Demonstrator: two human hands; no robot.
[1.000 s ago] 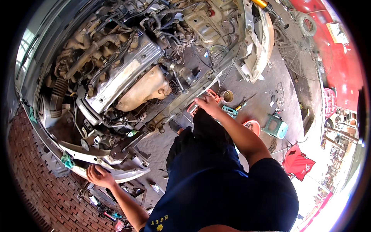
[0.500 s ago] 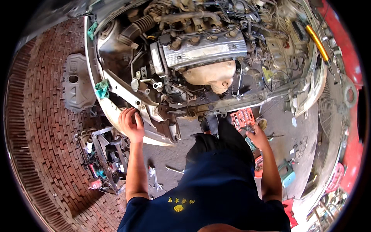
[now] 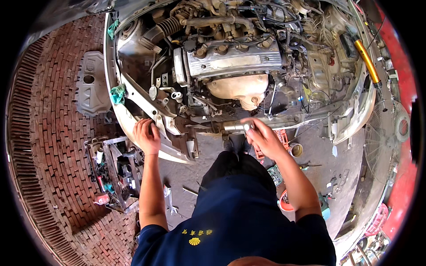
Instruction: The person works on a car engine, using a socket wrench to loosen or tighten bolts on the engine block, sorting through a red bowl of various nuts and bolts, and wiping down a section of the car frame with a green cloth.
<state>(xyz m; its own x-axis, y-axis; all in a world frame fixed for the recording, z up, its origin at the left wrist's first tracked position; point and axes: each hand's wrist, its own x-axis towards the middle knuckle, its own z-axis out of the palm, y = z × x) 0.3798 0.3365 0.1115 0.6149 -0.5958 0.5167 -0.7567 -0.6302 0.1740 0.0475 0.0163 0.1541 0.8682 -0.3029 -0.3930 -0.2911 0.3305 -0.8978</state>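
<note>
My left hand (image 3: 147,136) rests on the car's cream front fender edge (image 3: 127,119), its fingers laid over the panel and holding no tool. My right hand (image 3: 265,141) grips a ratchet wrench with a silver socket (image 3: 235,127), which points left over the front crossbar (image 3: 288,119). The handle is mostly hidden in the palm. Ahead lies the open engine bay, with a silver valve cover (image 3: 235,61) and a tan heat shield (image 3: 239,88) below it.
Below the crossbar on the ground are a red tool case (image 3: 282,137), a round tin (image 3: 296,150) and an orange bowl (image 3: 286,201). A parts-filled metal frame (image 3: 117,173) stands at the left. A yellow light bar (image 3: 366,60) and a fan (image 3: 381,133) are at the right.
My right hand has risen from beside the tool case and moved left to the crossbar, with the ratchet wrench now plainly in it. The left hand stays on the fender.
</note>
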